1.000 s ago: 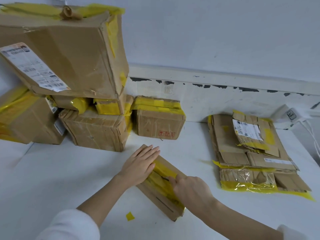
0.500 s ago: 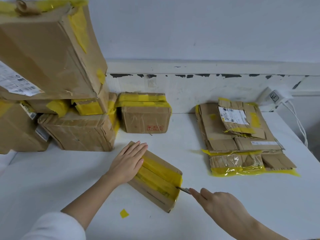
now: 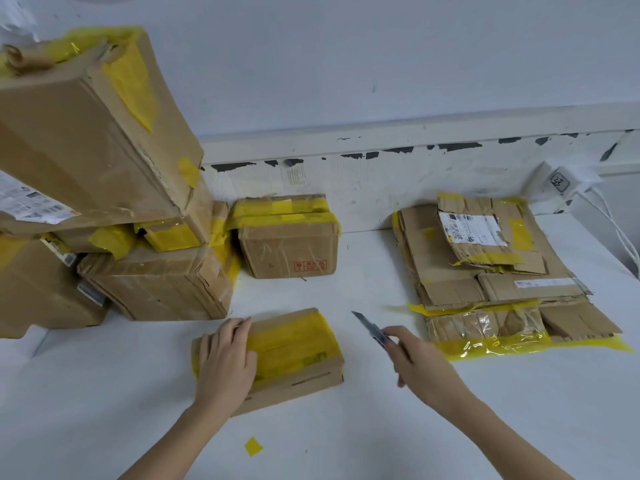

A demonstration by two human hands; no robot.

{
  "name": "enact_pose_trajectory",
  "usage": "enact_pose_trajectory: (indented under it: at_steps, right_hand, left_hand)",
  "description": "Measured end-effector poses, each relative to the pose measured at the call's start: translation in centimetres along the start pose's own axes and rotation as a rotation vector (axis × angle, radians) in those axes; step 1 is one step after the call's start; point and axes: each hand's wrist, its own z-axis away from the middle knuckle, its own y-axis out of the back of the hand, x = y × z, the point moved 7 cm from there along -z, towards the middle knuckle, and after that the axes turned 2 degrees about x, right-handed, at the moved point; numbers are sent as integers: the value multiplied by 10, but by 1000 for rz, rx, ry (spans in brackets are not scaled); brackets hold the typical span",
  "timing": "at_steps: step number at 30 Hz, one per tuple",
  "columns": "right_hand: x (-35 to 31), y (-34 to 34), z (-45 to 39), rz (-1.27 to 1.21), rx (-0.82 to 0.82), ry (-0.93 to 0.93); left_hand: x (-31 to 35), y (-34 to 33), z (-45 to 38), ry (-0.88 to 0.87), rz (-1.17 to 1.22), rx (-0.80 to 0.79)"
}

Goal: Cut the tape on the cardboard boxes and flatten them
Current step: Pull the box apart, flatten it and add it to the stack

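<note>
A small flat cardboard box (image 3: 298,358) with yellow tape across its top lies on the white table in front of me. My left hand (image 3: 225,362) rests flat on its left end, fingers straight. To the right of the box, my right hand (image 3: 420,362) grips a utility knife (image 3: 370,329). Its blade points up and left, clear of the box. A pile of flattened boxes (image 3: 485,271) with yellow tape lies at the right.
Several taped boxes are stacked at the left (image 3: 104,202), the top one large and tilted. One small box (image 3: 287,237) stands against the back wall. A yellow tape scrap (image 3: 253,446) lies near the table front. A white charger (image 3: 561,181) with cables sits at the far right.
The small box has turned from diagonal to nearly level under my left hand. My right hand with the knife has drawn away from the box's end to the right.
</note>
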Motion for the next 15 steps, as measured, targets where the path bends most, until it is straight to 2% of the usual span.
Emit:
enact_pose_trajectory:
  at_steps: [3,6,15]
  right_hand:
    - [-16,-18,-26,16,-69,-4]
    - [-20,-24,-45,98,-53,-3]
    - [-16,-34,-56,196,-160,10]
  left_hand:
    - [10,-2,2,-34,-33,-12]
    - [11,-3,3,-21,-81,-30]
    - [12,-1,1,-7,-89,30]
